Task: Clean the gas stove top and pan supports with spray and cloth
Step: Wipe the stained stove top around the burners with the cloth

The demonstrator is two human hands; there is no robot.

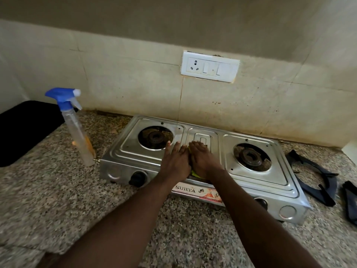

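Stove [249, 180], steel, two-burner, sits on the speckled surface [58, 190] against the tiled wall. Both burners are bare. Left hand [174, 161] and right hand [202, 159] lie side by side on the middle panel, fingers straight and flat, gripping nothing. A yellow-green cloth [196, 174] shows between the hands and under the right palm, pressed to the steel. Spray bottle [77, 130], blue trigger, stands upright left of the stove, near its corner. Two dark pan supports [316, 178] lie on the surface to the right. White socket plate [210, 66] on the wall above.
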